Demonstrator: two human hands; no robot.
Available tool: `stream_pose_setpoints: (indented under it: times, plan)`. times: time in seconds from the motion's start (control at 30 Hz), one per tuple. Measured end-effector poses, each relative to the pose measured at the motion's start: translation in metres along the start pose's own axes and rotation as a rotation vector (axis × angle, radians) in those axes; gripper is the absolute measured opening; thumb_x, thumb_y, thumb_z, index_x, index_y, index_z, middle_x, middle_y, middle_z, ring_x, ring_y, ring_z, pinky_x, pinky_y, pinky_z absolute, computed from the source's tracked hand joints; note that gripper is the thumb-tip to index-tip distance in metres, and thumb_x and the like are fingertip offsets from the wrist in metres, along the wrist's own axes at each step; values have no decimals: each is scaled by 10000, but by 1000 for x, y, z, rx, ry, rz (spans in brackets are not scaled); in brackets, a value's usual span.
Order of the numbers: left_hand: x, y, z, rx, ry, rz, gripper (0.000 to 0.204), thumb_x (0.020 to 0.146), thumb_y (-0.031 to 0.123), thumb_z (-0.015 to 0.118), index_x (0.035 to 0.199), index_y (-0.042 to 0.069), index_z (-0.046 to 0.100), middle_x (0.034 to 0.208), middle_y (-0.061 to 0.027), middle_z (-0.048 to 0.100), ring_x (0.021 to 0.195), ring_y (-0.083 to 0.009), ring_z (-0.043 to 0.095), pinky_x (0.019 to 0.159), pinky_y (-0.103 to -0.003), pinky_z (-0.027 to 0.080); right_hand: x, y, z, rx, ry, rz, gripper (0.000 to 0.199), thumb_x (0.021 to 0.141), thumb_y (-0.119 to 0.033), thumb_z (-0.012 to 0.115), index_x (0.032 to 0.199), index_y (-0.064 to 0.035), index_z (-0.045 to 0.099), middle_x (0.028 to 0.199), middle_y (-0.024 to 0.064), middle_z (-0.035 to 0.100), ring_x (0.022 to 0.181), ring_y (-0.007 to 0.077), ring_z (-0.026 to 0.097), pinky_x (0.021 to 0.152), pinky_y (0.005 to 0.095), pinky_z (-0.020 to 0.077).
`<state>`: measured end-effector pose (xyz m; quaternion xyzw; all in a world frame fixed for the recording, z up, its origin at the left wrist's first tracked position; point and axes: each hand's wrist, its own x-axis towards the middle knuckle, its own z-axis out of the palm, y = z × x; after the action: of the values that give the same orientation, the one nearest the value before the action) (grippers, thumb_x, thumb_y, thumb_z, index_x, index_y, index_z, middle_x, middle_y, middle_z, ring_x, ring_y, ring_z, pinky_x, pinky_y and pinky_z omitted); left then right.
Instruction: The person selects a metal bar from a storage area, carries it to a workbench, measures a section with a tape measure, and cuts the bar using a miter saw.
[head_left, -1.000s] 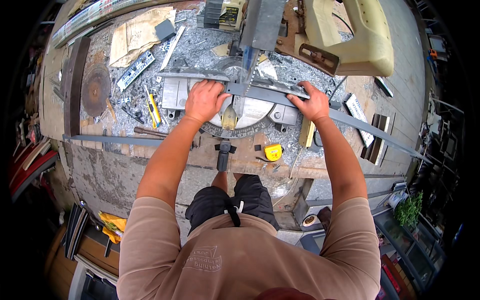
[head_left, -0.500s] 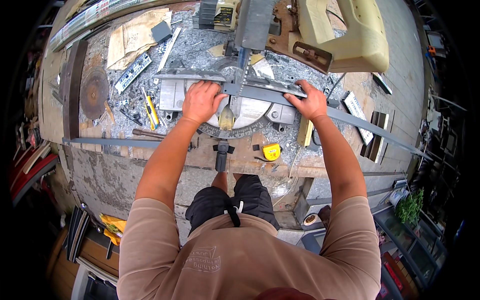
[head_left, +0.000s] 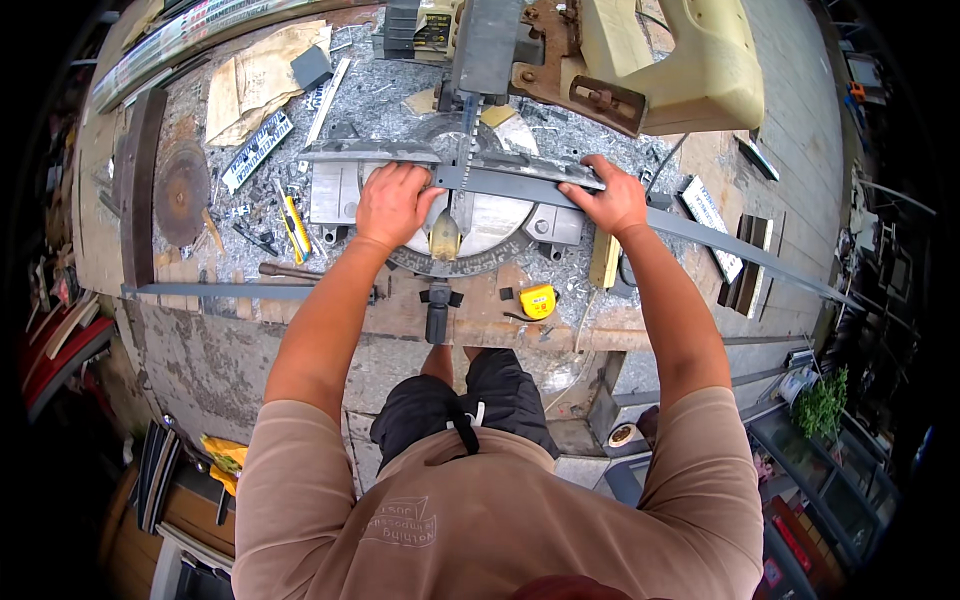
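A long grey metal strip (head_left: 700, 233) lies against the fence (head_left: 372, 152) of a miter saw and runs out past the bench to the right. My left hand (head_left: 393, 207) is closed at the strip's left end, its thumb on the strip and its fingers curled at the fence. To the right of the blade, my right hand (head_left: 612, 200) grips the strip, thumb in front and fingers over the fence. Between my hands the toothed saw blade (head_left: 467, 135) stands upright at the strip, above the round saw table (head_left: 500, 225). The saw's cream handle (head_left: 720, 80) is at the far right.
A yellow tape measure (head_left: 538, 301) sits near the bench's front edge. Left of the saw lie a yellow utility knife (head_left: 294, 228), a rusty round blade (head_left: 183, 194), and a brown bar (head_left: 143, 190). Metal shavings and offcuts (head_left: 712, 228) are scattered around.
The whole view has shifted slightly. Both hands keep their places on the strip, and the saw blade looks the same.
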<state>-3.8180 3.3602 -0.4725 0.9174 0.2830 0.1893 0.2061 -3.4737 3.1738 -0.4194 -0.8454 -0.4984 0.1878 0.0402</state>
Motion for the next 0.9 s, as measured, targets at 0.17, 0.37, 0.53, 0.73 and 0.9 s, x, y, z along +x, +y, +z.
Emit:
stream_pose_setpoints:
  times: [0.17, 0.37, 0.53, 0.73, 0.9]
  plan:
    - [1, 0, -1, -8, -4, -2, 322, 957, 347, 806, 1062, 52, 731, 966, -156, 691, 949, -408, 655, 861, -517, 530, 0, -1, -1, -11, -4, 5, 726, 856, -742, 774, 1278, -152, 739, 1142, 157, 814, 1044, 361, 781, 915, 459, 604]
    - [0, 0, 1, -4, -1, 3, 318, 962, 349, 802, 1066, 56, 734, 966, -157, 691, 948, -407, 656, 861, -514, 529, 0, -1, -1, -8, -11, 9, 742, 858, -752, 765, 1287, -148, 737, 1156, 159, 813, 1053, 363, 780, 916, 459, 604]
    - [-1, -1, 0, -4, -8, 0, 306, 968, 347, 797, 1065, 62, 738, 967, -156, 693, 947, -406, 656, 864, -510, 527, 0, -1, -3, 0, -29, 15, 750, 856, -759, 762, 1287, -146, 733, 1145, 160, 815, 1056, 364, 779, 918, 463, 602]
    - [2, 2, -2, -3, -28, -14, 315, 970, 352, 797, 1058, 56, 739, 974, -164, 696, 956, -412, 654, 871, -514, 525, 1, -1, -2, 1, -17, 7, 745, 851, -758, 766, 1274, -146, 732, 1118, 161, 815, 1036, 365, 780, 907, 466, 603]
    - [2, 5, -2, 19, 22, -8, 293, 983, 372, 768, 945, 100, 666, 923, -106, 678, 933, -368, 654, 858, -492, 516, 1, 2, 0, 7, 18, -19, 719, 848, -753, 772, 1239, -150, 737, 1076, 157, 817, 1006, 363, 783, 882, 472, 606]
